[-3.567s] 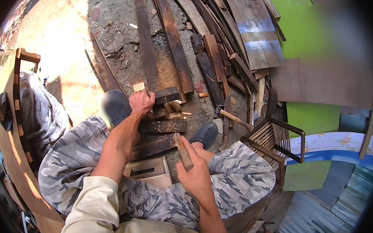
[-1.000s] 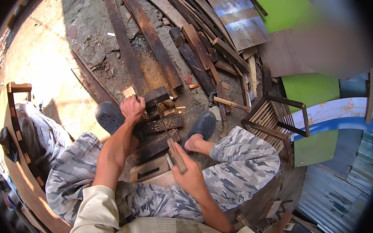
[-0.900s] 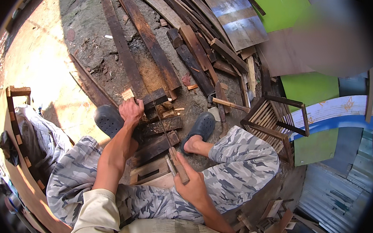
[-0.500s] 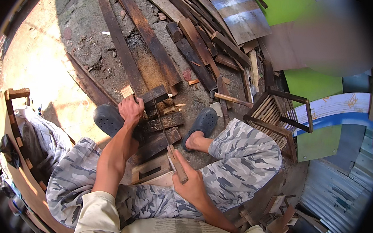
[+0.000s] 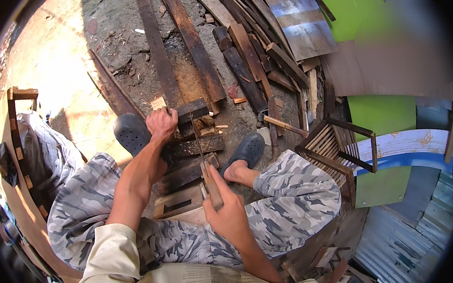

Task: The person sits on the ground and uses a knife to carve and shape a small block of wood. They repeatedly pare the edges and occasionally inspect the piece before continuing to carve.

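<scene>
My right hand (image 5: 227, 214) is closed around the wooden handle (image 5: 212, 188) of a handsaw. Its thin blade (image 5: 196, 134), seen nearly edge-on, runs forward to a dark wooden piece (image 5: 193, 111). The tip of the blade meets this wood near its right part. My left hand (image 5: 161, 123) is wrapped over the left part of the same piece and presses it down; the fingers partly hide it. A pale, freshly cut wood face (image 5: 158, 103) shows just beyond the left knuckles. Beneath lie more dark wood blocks (image 5: 197, 146).
Long dark planks (image 5: 191, 41) lie ahead, with sawdust (image 5: 190, 90) between them. A wood pile (image 5: 252, 65) and a hammer (image 5: 284, 125) are to the right, near a slatted wooden stool (image 5: 335, 148). My feet in dark clogs (image 5: 246, 154) flank the blocks. Corrugated metal sheet (image 5: 401, 245) stands at far right.
My right hand has pushed the saw forward, so less blade shows between handle and wood. My left hand stays on the wooden piece. The whole view has shifted slightly.
</scene>
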Tool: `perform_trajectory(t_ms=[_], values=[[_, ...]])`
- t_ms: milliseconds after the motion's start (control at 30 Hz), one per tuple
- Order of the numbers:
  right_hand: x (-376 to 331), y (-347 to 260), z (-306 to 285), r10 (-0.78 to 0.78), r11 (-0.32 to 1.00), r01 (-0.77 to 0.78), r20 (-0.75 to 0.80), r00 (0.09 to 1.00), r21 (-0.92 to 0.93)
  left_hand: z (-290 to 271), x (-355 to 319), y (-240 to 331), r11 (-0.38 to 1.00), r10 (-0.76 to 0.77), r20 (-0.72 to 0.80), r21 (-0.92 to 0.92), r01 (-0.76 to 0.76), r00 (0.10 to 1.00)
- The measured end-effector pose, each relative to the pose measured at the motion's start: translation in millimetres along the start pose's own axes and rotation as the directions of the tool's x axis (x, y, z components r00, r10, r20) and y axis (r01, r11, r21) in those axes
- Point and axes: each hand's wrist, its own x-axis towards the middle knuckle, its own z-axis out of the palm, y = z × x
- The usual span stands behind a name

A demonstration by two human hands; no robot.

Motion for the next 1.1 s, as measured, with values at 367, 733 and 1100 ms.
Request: perform_trajectory(t_ms=[367,733,1100], values=[[-31,2,0,-0.017,1.000,0.017,0.003,1.000,-0.010,1,-1,-3,1.000,0.003,0.003,-0.002,-0.003,1.000],[-8,19,21,-0.052,0.998,0.052,-0.008,0.999,-0.024,6,-1,-8,1.000,0.006,-0.045,-0.028,-0.007,0.999],[55,69,60,-0.074,0.997,0.073,-0.109,0.991,-0.013,4,3,-5,0.999,0.008,0.005,-0.036,-0.008,1.000]])
